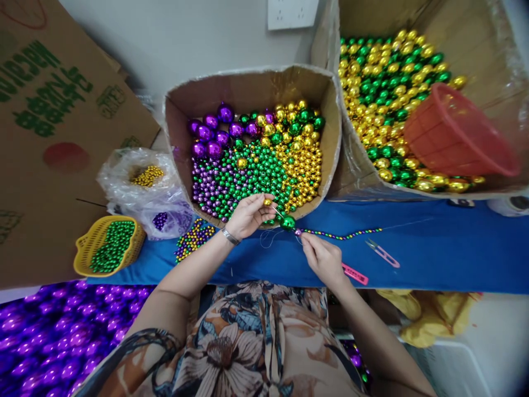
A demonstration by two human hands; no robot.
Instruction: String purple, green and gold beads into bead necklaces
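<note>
My left hand (pixel 249 214) is pinched around a small gold bead (pixel 268 202) in front of the middle box. A thin needle (pixel 276 210) runs from that bead toward a large green bead (pixel 288 223). Just beyond it a small purple bead (pixel 298 232) sits at the fingertips of my right hand (pixel 324 258), which is closed on the bead string. From there a strand of small beads (pixel 343 237) stretches right over the blue cloth. Loose thread (pixel 270 238) loops below the left fingers. What lies inside the right fingers is hidden.
A cardboard box (pixel 252 85) of purple, green and gold beads stands ahead. Another box (pixel 359 176) at right holds beads and a red basket (pixel 450 132). Pink snips (pixel 384 253), a pink cutter (pixel 355 273) and a yellow basket (pixel 80 256) rest on the blue cloth (pixel 446 248).
</note>
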